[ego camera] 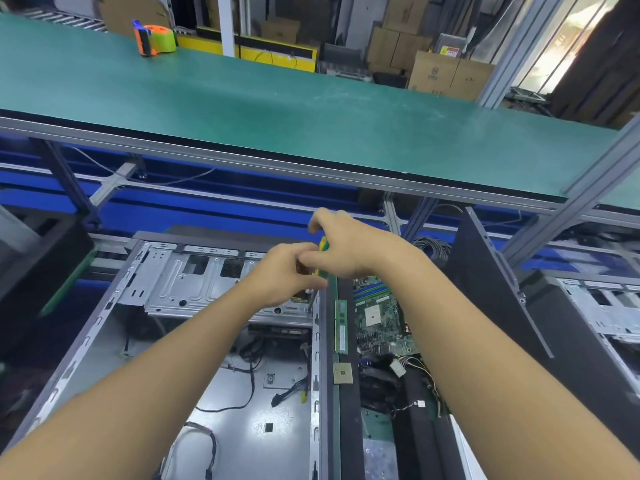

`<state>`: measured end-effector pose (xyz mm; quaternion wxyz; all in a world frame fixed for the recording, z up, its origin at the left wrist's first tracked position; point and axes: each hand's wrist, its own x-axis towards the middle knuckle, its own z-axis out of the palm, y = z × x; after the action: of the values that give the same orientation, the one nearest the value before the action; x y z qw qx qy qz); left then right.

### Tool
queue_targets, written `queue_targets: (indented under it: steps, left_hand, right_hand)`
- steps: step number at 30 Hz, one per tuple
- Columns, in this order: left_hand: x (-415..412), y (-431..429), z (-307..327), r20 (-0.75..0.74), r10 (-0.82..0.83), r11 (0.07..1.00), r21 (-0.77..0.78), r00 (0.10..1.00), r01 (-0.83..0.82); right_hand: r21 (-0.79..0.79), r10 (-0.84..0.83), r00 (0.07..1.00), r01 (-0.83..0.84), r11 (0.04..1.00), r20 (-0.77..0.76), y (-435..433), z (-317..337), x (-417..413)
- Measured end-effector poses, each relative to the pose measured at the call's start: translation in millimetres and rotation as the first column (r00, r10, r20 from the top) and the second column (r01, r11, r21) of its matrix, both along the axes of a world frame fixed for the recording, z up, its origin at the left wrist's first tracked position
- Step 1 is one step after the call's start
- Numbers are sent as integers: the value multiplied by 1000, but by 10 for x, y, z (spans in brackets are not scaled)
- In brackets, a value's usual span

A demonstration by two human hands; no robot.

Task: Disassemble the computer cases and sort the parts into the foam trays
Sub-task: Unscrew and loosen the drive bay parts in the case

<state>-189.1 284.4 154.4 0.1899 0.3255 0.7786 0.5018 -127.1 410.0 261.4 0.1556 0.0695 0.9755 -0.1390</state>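
In the head view, the open computer case [242, 441] lies near, left of centre. A screwdriver [323, 244] is gripped by both the left hand [287, 271] and right hand [346, 251] over its drive cage [180, 282]. The case is judged stiff, heavy, sharp-edged, best taken by its frame. No writing can be read.

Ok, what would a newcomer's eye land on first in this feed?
Both hands meet mid-frame, the right hand and left hand gripping a green-and-yellow screwdriver over the open case. Just right of it, a RAM stick and CPU chip lie on a black strip. An orange tape dispenser sits top left.
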Motion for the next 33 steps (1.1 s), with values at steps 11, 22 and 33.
queue_targets:
  steps: [11, 22, 33]
  left_hand:
    - [-25, -96, -40, 306, -134, 972, 228, 943, 64]
    - [-10, 15, -27, 71, -86, 996, -15, 994, 87]
    - [-28, 44, -132, -52, -32, 999, -18, 998, 31]
  right_hand:
    - [79, 108, 994, -109, 991, 18, 7, 44, -67]
    - [175, -16, 996, 31, 984, -88, -22, -84, -60]
    - [124, -79, 996, 83, 989, -38, -28, -37, 4]
